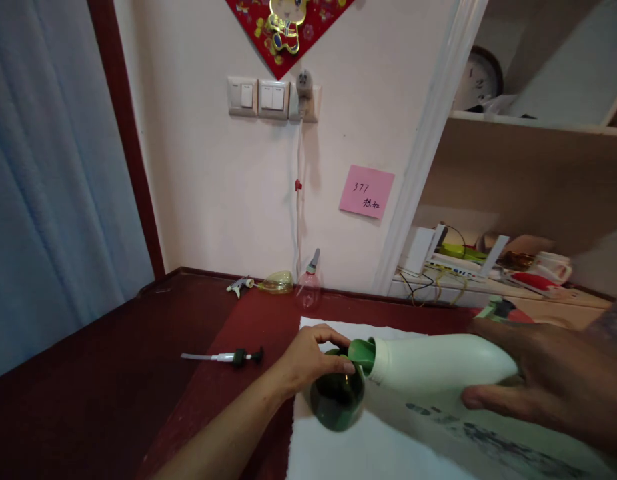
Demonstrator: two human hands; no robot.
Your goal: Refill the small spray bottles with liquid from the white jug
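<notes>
A round dark green bottle (pixel 337 403) stands on a white sheet (pixel 383 440), and the fingers of my left hand (pixel 313 360) are closed around its neck. My right hand (pixel 548 380) grips a large pale green refill bottle (pixel 433 363) tipped on its side. This bottle's green spout (pixel 362 355) rests at the mouth of the dark bottle, by my left fingertips. Whether liquid is flowing cannot be made out. To the left, a pump dispenser head (pixel 238 358) with its tube lies on the dark red table (pixel 203 407).
Against the wall lie a yellowish spray bottle (pixel 278 283) and, upright, a pink bottle (pixel 309 288) with a grey nozzle. A power cord (pixel 299 200) hangs from the socket above. Shelves at right hold a white router (pixel 458 263) and a mug (pixel 551 267). A blue curtain (pixel 53 173) hangs at left.
</notes>
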